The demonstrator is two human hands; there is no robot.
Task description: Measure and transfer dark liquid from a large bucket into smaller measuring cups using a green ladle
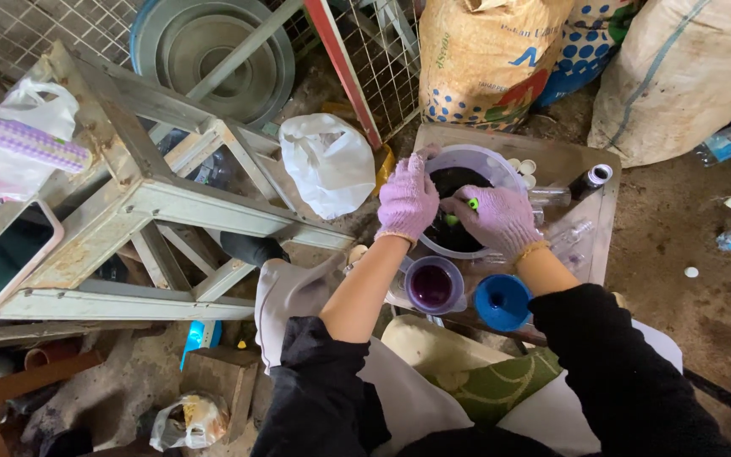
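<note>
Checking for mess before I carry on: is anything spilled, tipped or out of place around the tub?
A clear bottle and a dark bottle lie on their sides on the board beside the tub, loose caps nearby. No spill shows.

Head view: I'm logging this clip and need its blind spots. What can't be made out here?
- What fills the dark bowl: both gloved hands cover much of it.
- The small green thing: mostly hidden by the right hand, so its kind is unclear.
- The left hand grip: fingers curl out of sight over the bowl rim.
- The purple cup contents: only a dark surface shows.
- Sacks: cut off by the top edge.
</note>
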